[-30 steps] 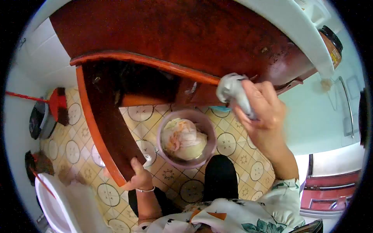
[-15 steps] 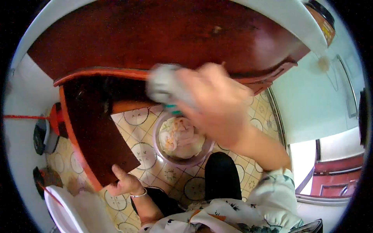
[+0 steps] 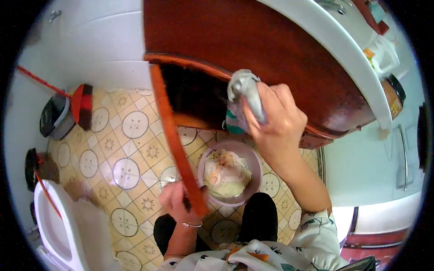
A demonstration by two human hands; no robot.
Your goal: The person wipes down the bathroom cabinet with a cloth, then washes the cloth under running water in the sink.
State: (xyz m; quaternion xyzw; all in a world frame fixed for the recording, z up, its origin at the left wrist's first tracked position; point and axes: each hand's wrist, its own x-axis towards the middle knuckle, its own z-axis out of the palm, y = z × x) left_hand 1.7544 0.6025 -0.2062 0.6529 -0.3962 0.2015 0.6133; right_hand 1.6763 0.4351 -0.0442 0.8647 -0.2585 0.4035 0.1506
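My right hand is closed around a bunched grey cloth in front of the dark red-brown cabinet front. Below the cloth shows something green and whitish, partly hidden, which I cannot make out. A cabinet door stands swung out, seen nearly edge-on, with a dark opening behind it. At the door's near end my left hand, wearing a bracelet, grips its edge; the fingers are slightly blurred. On the floor between my knees sits a pinkish basin holding crumpled pale cloth.
A white toilet stands at lower left. A red broom and a dustpan lean by the left wall. The white sink counter curves overhead, with a jar and a white bottle at right.
The cabinet door has swung from showing its broad inner face to nearly edge-on, my left hand moving right with it. My view has turned. My right hand still holds the cloth at the cabinet front.
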